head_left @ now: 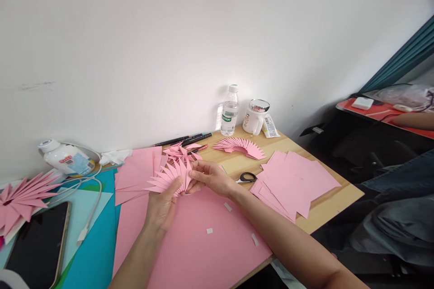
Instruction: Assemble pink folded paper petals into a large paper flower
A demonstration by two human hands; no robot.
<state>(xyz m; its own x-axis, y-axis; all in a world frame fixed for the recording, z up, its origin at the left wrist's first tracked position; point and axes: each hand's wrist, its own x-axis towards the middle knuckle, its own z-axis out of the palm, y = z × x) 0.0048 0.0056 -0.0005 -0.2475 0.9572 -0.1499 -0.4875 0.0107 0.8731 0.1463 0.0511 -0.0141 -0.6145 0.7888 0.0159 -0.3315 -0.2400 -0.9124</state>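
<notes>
Both hands on the pink paper fan [169, 176]: left hand [162, 207] cups it underneath, right hand [208, 176] pinches its edge, scissors [247, 177] just right.

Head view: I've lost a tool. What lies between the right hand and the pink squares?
Scissors lie between the right hand, holding a paper fan, and the pink squares, in the head view.

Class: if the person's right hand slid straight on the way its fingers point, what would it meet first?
Probably the pink folded-paper fan, which the right hand touches at its fingertips; beyond lie flat pink sheets, though depth is unclear.
</notes>
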